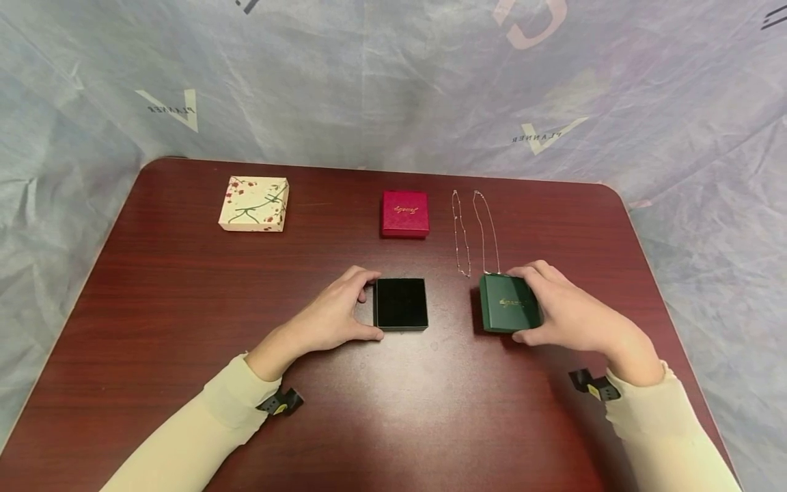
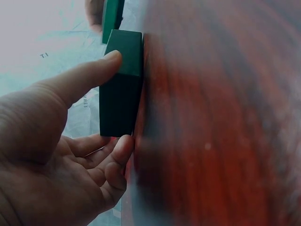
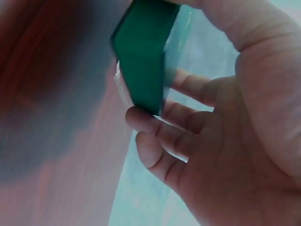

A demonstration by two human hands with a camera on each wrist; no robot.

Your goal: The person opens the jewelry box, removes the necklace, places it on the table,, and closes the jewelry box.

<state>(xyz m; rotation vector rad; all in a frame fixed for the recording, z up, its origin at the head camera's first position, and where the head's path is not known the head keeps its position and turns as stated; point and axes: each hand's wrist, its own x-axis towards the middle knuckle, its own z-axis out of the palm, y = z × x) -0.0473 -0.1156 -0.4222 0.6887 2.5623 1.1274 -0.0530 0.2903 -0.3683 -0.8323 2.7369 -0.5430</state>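
A small green jewelry box base with a black inside rests on the table, its open top facing up. My left hand grips it from the left, thumb on the near side and fingers at the far side; the left wrist view shows its dark green wall. In my right hand is the matching green lid, gold script on top, pinched between thumb and fingers to the right of the base. The right wrist view shows the lid's side tilted. Two thin necklaces lie just beyond the lid.
At the back middle of the dark wooden table sits a red jewelry box. A cream floral box stands at the back left. Grey printed cloth hangs behind the table's far edge.
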